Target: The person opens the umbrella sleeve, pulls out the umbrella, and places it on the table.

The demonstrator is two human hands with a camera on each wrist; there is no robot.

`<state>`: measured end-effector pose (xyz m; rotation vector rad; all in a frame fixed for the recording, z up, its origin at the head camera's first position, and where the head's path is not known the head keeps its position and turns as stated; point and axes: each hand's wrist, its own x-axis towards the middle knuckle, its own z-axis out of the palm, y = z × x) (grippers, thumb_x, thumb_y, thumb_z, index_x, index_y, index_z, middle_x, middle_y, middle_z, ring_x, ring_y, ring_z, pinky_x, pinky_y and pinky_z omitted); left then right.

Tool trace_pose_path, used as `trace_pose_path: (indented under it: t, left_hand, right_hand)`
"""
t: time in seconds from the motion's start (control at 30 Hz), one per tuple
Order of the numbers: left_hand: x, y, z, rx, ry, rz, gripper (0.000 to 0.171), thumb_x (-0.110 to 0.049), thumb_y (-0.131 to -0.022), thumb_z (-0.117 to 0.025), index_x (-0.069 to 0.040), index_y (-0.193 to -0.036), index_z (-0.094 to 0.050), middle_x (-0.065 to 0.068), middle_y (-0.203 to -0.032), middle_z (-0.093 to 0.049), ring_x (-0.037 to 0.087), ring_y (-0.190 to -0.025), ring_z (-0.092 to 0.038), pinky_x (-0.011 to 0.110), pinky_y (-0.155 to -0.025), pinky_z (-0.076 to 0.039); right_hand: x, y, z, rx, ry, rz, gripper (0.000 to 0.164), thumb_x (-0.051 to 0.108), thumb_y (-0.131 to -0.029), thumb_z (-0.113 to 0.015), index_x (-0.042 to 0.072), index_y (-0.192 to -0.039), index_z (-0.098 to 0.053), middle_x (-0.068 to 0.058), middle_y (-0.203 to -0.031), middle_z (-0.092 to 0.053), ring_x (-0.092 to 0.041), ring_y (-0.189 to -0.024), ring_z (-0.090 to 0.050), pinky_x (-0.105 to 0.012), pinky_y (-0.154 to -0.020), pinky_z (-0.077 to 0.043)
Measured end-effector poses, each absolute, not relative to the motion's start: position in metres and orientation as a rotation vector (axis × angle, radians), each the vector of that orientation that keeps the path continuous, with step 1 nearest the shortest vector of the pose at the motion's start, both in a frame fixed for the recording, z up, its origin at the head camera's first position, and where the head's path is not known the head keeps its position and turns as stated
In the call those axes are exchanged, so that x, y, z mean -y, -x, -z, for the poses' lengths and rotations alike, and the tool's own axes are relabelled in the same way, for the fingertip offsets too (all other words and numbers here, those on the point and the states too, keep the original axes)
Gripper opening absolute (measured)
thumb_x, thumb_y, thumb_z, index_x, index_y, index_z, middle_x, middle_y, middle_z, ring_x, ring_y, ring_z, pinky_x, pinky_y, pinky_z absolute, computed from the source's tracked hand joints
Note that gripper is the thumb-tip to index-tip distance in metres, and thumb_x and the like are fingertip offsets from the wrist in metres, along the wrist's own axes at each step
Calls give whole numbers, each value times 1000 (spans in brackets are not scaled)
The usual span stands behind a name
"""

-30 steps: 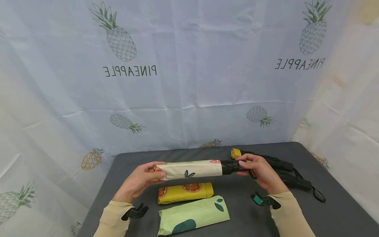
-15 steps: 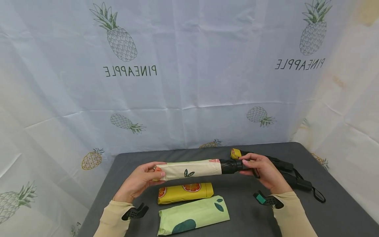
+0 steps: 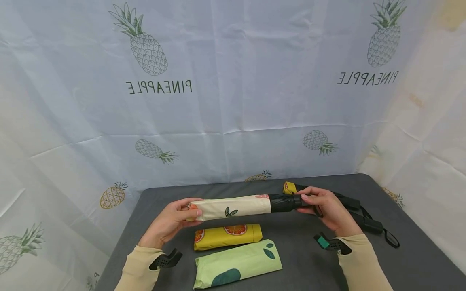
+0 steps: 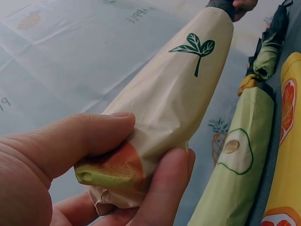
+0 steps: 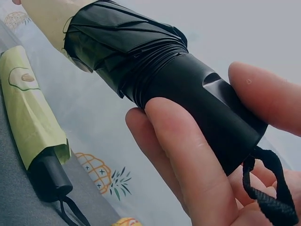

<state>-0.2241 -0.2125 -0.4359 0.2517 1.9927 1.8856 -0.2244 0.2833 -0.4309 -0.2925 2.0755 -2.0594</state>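
White curtain, printed with pineapples, hung along your left, behind the table and along your right. Your left hand, a black mount on its wrist, pinched the left end of a cream cover, thumb on the upper face and fingers beneath. You held the cream cover nearly level above the table. Below it, nearer you, a yellow cover with orange-slice prints lay on the table. Nearest you lay a green cover with dark leaf prints, just beside the yellow one; contact could not be judged. From the cream cover's right edge emerged an umbrella, its dark canopy folded. Your right hand gripped its handle between thumb and fingers, and a strap looped from the handle's end. Both wrist views also showed a green-sleeved umbrella, its black handle protruding. At far right, partly hidden by your right hand, lay a far umbrella with a yellow left end and a near umbrella with a strap loop.
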Motion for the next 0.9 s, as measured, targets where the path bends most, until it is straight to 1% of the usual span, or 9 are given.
trace_pose_path:
  t: [0.23, 0.43, 0.57, 0.77, 0.9]
  left_hand:
    - [213, 224, 435, -1994, -237, -1878, 68, -19, -104, -75, 1, -161, -45, 9, -133, -67, 24, -119, -71, 47, -108, -62]
    - [215, 224, 435, -2002, -237, -1879, 71, -19, -105, -75, 3, -163, -41, 7, -133, -67, 23, -119, -71, 44, -106, -63]
    - [215, 225, 435, -2000, -244, -1873, 69, -19, -105, -74, 2, -163, -43, 9, -135, -66, 24, -120, -70, 43, -106, -63]
    - [215, 225, 436, -1995, -233, -1874, 69, -19, -105, -74, 0, -163, -43, 11, -137, -64, 24, -120, -70, 47, -109, -61]
    - [216, 226, 437, -1990, -228, -1875, 69, -18, -105, -74, 1, -163, -43, 13, -139, -63, 24, -120, -70, 44, -107, -62]
  right_hand:
    - [-290, 224, 431, -2056, 318, 2067, 17, 14, -113, -59, 15, -121, -74, 2, -120, -67, -15, -105, -78, -34, -95, -66]
    - [-294, 224, 430, -2073, 272, 2062, 16, 15, -113, -59, 17, -119, -74, 5, -121, -67, -14, -105, -77, -32, -93, -67]
    - [-296, 224, 431, -2065, 260, 2073, 17, 14, -113, -59, 18, -116, -75, 7, -122, -66, -14, -104, -77, -31, -91, -67]
    - [-299, 224, 430, -2063, 275, 2070, 17, 14, -113, -58, 20, -115, -74, 8, -122, -66, -14, -104, -77, -31, -92, -67]
    - [-302, 224, 431, -2060, 307, 2067, 19, 14, -113, -57, 19, -116, -75, 8, -123, -66, -14, -105, -77, -31, -93, -67]
